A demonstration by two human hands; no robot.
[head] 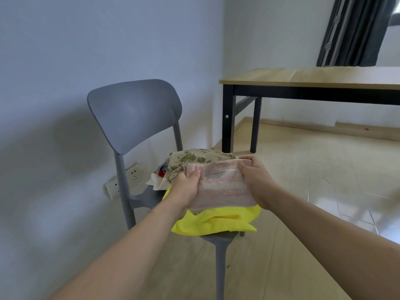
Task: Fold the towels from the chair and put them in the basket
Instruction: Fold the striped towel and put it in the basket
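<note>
Head view: ribbed pink towel (223, 182), rectangular.

Soft daylight enters from the window (392, 29) at upper right, leaving glare on the floor (355, 204) at right. The chair (134, 113) casts a faint shadow on the wall (54, 83); edges bend and blur.

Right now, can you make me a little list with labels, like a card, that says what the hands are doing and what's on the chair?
left hand: grips the left edge of the pink towel
right hand: grips the right edge of the same towel
pink towel: folded, held over the pile
yellow towel: on the seat, under the pink one, hanging over the front edge
flowery towel: bunched up behind the pink one
chair: grey, by the wall
table: wooden top, black legs, to the right
basket: not in view
</note>
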